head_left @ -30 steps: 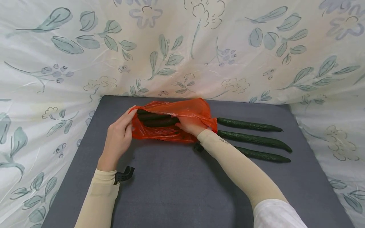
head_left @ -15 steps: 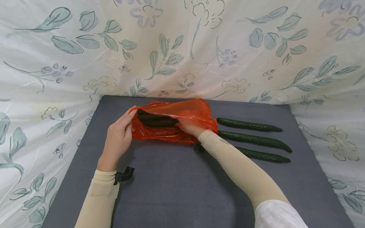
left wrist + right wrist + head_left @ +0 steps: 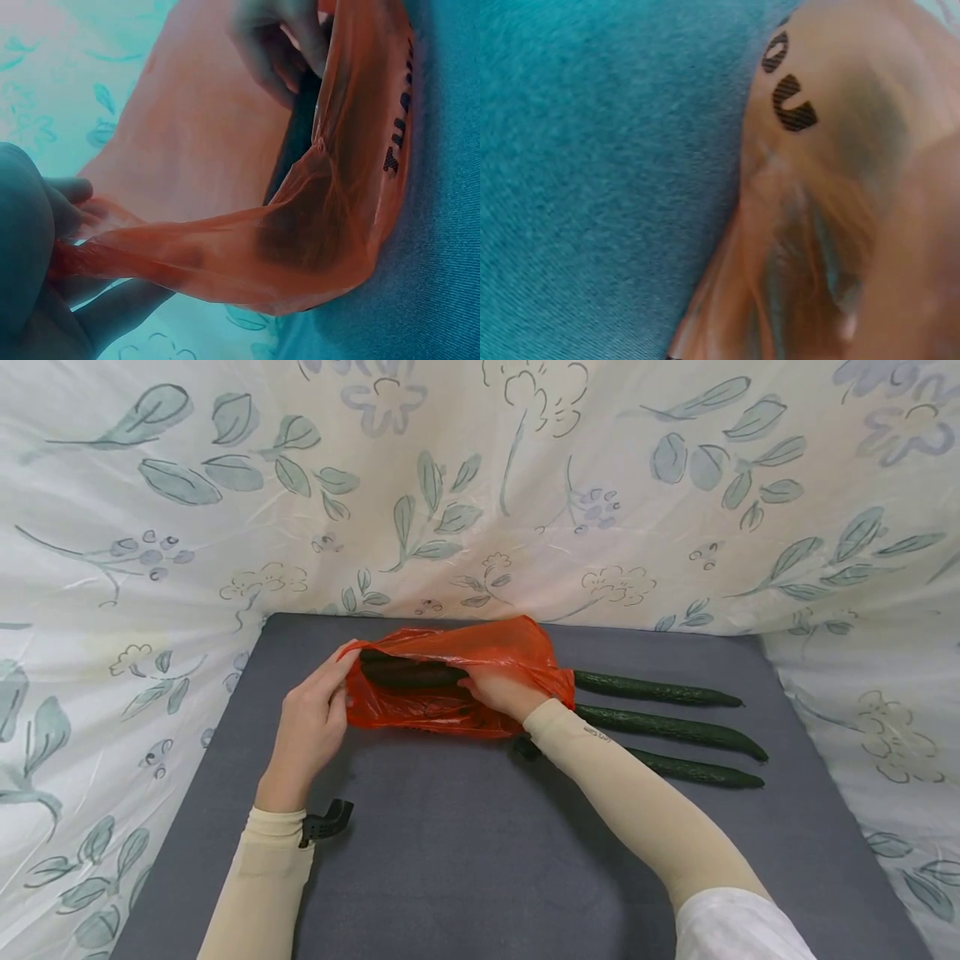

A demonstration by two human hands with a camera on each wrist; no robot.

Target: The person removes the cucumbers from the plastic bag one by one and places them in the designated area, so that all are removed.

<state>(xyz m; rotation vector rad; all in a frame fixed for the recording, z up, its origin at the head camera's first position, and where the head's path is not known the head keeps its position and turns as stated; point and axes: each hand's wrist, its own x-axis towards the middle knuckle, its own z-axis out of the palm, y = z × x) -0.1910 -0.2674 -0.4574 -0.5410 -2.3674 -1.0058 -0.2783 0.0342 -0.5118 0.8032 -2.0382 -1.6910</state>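
Note:
A red plastic bag (image 3: 487,642) lies on its side with its mouth spread toward me. My left hand (image 3: 309,722) pinches the left edge of that mouth between thumb and fingers. Reaching inside, my right hand (image 3: 504,690) holds a dark green cucumber (image 3: 412,675) by its right part. Behind it another cucumber (image 3: 372,656) shows only partly. In the left wrist view, the right hand's fingers (image 3: 271,52) curl at the held cucumber (image 3: 296,135). Bag film hides the back of the right hand and the cucumbers' far ends.
Several cucumbers lie side by side on the grey table (image 3: 450,860) to the right: a back one (image 3: 660,688), a middle one (image 3: 675,730) and a front one (image 3: 701,772), which my right forearm partly covers. A floral curtain (image 3: 480,527) surrounds the table.
The held cucumber has shifted slightly back inside the bag, against the others, covering more of them. My right hand has moved a little with it; the left hand keeps its place.

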